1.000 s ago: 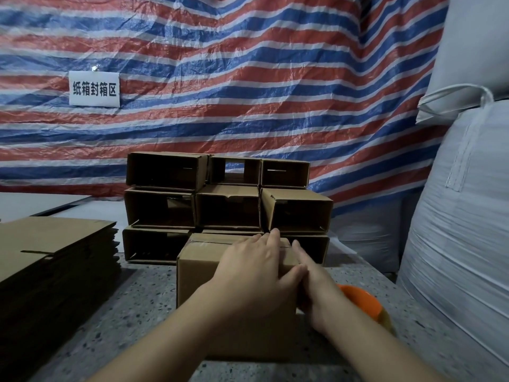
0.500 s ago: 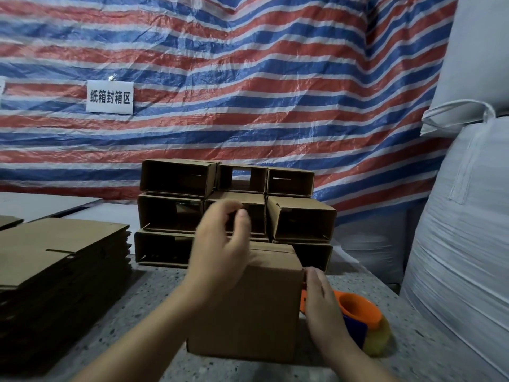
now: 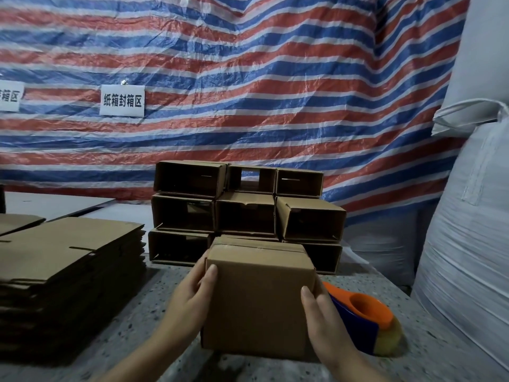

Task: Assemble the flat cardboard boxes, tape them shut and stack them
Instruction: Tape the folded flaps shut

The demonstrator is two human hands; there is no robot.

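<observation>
Box (image 3: pixel 259 301) stands upright near the table's (image 3: pixel 165 312) front edge, taped seam on top running left to right. Left hand (image 3: pixel 190 296) and right hand (image 3: pixel 322 315) clasp its sides, thumbs on the near face, fingers curled around the edges.

Bare tabletop (image 3: pixel 165 307) lower centre-left gives passage. Flat cardboard pile (image 3: pixel 63 274) blocks left, stacked boxes (image 3: pixel 242 210) behind centre, tape dispenser (image 3: pixel 366 321) and white sacks (image 3: pixel 468 244) right.

A warehouse packing station: striped tarp wall (image 3: pixel 248 78), flat cardboard stacks (image 3: pixel 68 260), bulk sacks (image 3: pixel 468 244)
</observation>
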